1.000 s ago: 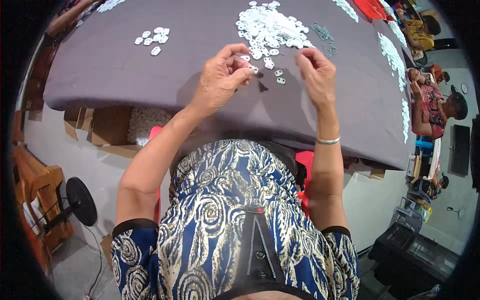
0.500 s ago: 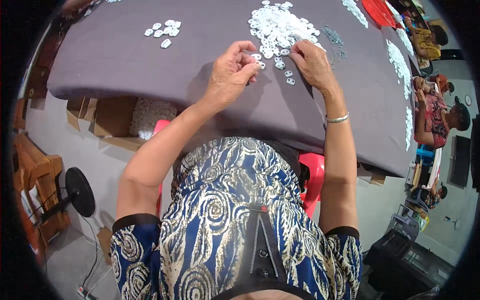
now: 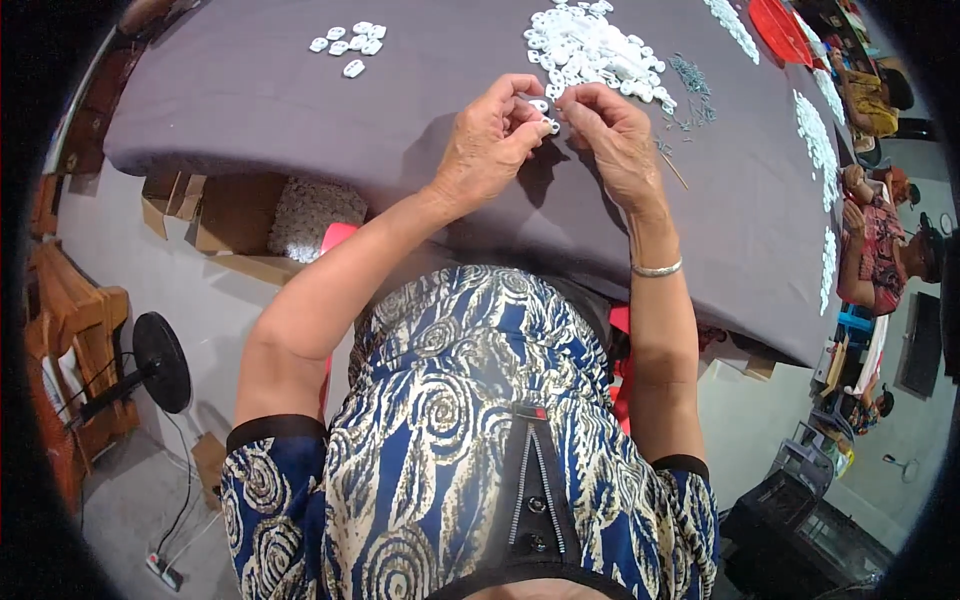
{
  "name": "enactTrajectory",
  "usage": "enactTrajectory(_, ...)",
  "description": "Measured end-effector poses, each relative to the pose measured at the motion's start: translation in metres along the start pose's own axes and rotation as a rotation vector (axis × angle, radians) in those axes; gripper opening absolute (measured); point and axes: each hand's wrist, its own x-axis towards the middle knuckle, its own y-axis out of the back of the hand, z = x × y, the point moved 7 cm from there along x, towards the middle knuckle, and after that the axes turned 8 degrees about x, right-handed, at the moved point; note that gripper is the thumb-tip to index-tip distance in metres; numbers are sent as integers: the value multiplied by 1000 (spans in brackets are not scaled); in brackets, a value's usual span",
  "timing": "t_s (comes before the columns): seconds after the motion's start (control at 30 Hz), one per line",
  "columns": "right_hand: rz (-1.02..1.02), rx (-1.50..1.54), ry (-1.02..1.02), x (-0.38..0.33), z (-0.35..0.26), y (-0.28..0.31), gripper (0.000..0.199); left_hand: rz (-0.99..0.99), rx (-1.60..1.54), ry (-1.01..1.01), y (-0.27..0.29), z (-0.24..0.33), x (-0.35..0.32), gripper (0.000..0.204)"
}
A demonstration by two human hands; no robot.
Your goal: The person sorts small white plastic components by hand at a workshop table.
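Piece: we are holding a small white piece (image 3: 550, 127) above the near part of the cloth-covered bench (image 3: 250, 110), just short of the heap of white pieces (image 3: 590, 52).
Left hand: we are pinching the piece in the left hand (image 3: 495, 140), the grip narrow, with thumb and forefinger on its edge.
Right hand: we are keeping the right hand (image 3: 615, 145) just beside the piece, its fingertips bunched; we are not able to tell whether that grip is closed or holding anything.
Weight: we are judging the piece very light, likely moulded plastic, so little force is being called for.
Stiffness: we are expecting it to be rigid, its thin parts perhaps cracking under a hard squeeze.
Surface: we are guessing it smooth and somewhat slippery, apt to be twisting out if pinched off-centre.
Hold: we are favouring opposite outer edges, fingertips staying clear of the openings.
Thin bits: we are seeing slender greyish bits (image 3: 692, 78) lying right of the heap, probably stiff, easily rolling, and best being taken singly by fingertip.
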Motion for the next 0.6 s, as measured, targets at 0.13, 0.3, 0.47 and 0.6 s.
enactTrajectory(0.13,2,3,14,-2,-3,-3,13,6,92,-32,1,-1,0,31)
enactTrajectory(0.3,-18,-10,4,-2,-1,-4,13,-2,92,-60,0,0,0,30)
enactTrajectory(0.47,-21,-26,-10,-3,-2,-4,14,-22,101,-35,0,-1,0,30)
enactTrajectory(0.6,-28,-21,-4,-2,0,-4,15,-24,93,-39,0,-2,0,31)
